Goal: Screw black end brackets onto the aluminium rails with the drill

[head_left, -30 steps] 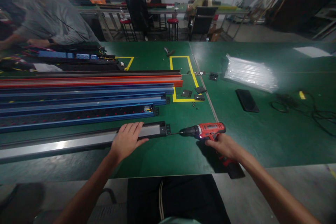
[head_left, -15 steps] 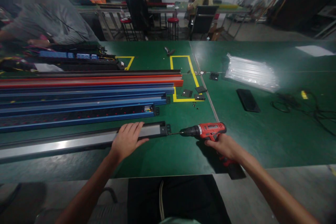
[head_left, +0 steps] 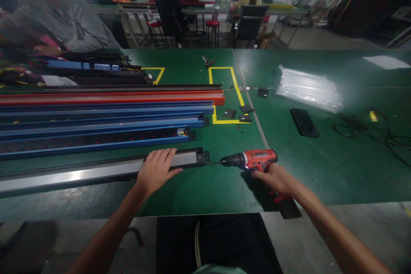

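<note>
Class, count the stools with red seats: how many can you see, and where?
2: one stool just left of a black chair by the far table, the other stool to the right of that chair. More may be hidden behind chairs.

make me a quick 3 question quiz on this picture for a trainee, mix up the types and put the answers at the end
1. Which tool is in the right hand?

2. True or false: the left hand is resting on the orange rail.

3. Fill in the blank: as the camera sees it, the clear-wrapped bundle lies to the ____ of the yellow tape outline.

Key:
1. A red-and-black power drill.
2. False; it rests on the silver-faced rail.
3. Right.
</note>
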Demonstrator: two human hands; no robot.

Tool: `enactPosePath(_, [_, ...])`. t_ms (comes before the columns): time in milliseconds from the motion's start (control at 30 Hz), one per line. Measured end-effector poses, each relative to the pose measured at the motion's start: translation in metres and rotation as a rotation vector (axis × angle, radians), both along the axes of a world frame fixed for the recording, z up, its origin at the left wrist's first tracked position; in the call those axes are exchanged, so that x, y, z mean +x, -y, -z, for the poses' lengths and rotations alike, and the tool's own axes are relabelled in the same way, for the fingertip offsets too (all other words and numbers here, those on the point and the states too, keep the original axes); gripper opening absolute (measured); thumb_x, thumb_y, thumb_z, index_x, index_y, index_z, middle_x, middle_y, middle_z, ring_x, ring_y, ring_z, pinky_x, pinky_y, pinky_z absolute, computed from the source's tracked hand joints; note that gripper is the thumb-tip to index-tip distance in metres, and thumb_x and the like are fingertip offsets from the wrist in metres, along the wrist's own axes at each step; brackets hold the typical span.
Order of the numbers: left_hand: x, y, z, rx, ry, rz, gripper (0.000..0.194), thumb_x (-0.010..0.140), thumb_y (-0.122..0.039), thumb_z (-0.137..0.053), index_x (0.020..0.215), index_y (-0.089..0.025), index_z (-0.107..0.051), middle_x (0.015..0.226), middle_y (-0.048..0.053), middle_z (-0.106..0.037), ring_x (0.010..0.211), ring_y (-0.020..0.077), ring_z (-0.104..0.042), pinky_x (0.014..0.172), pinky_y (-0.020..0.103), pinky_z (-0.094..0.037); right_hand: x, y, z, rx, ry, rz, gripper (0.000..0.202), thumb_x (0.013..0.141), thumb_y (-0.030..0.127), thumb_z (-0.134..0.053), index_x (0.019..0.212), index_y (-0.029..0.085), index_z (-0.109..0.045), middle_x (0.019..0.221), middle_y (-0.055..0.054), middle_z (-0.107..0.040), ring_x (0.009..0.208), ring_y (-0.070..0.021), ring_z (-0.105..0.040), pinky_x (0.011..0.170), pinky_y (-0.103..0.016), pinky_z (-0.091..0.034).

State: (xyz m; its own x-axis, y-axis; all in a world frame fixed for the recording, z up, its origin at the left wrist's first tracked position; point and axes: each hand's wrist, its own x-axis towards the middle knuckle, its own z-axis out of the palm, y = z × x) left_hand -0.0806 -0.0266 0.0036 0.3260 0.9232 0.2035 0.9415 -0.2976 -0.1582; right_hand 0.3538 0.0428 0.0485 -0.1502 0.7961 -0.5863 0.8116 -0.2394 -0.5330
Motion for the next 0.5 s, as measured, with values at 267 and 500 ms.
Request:
enactPosePath(267, [-0.0002, -0.0002, -0.0005, -0.021, -0.023, 0.0, 0.074, 0.102, -0.068, -0.033, 0.139, -0.008, -0.057, 0.125, 0.022, -0.067, 0.112, 0.0343, -0.062, 0.098, 0.047, -0.044, -0.0028, -0.0001, -0.0058, 0.026, 0.008, -0.043, 0.027, 0.086, 0.041, -0.063, 0.069, 0.02, -0.057, 0.062, 0.002, -0.055, 0.057, -0.0134, -0.05, 0.053, -0.027, -0.038])
enactPosePath(500, [0.0006, -0.0002, -0.001, -0.013, -0.027, -0.007, 0.073, 0.101, -0.07, -0.032, 0.14, -0.013, -0.057, 0.125, 0.019, -0.068, 0.113, 0.0333, -0.062, 0.098, 0.046, -0.044, -0.005, -0.0003, -0.0086, 0.008, 0.012, -0.026, 0.027, 0.086, 0.04, -0.063, 0.068, 0.021, -0.054, 0.061, 0.002, -0.054, 0.056, -0.013, -0.049, 0.054, -0.027, -0.04])
